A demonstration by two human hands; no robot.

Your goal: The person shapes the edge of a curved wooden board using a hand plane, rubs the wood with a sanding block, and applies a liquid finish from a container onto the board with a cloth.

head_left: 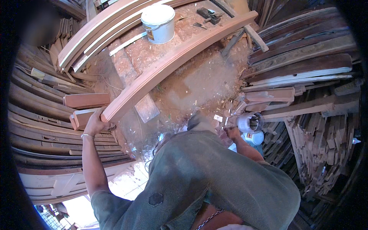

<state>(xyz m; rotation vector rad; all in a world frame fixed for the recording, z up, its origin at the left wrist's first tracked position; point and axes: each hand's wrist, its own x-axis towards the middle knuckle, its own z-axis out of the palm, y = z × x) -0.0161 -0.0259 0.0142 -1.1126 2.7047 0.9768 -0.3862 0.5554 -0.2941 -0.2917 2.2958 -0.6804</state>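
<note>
A long curved wooden moulding (153, 74) with grooved edges runs diagonally from near left to far right. My left hand (95, 124) grips its near end, with a thin bracelet at the wrist. Beside that hand, short wooden blocks (82, 115) rest on the stacked timber. My right hand (232, 133) is low on my right side, fingers curled; anything inside them is hidden. Close to it stand a clear plastic tub (249, 122) with something dark inside and a white lidded bucket (254, 138).
A white paint bucket (158, 25) and a dark hand plane (208, 16) sit beyond the moulding. More curved mouldings (103, 32) lie at the far left. Timber stacks (303, 69) line both sides. Wood scraps and shavings litter the dusty floor (191, 90).
</note>
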